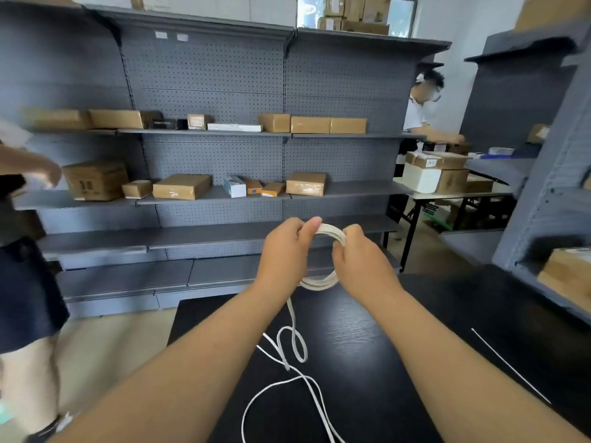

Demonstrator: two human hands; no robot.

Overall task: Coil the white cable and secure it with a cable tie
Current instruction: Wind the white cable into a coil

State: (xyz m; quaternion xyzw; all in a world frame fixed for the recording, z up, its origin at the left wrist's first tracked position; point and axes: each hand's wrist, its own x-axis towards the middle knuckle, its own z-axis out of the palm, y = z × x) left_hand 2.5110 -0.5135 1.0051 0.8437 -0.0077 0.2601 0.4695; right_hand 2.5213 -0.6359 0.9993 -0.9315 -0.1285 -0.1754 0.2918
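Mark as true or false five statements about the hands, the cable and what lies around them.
1. The left hand and the right hand both grip the coiled part of the white cable. True.
2. The whole cable is wound into the coil. False: a loose length trails down and lies in loops on the table.
3. The cable tie is fastened round the coil. False: it lies straight on the table, off to the right, with neither hand on it.
4. The table is black. True.
5. The shelves behind hold nothing. False: cardboard boxes stand on them.
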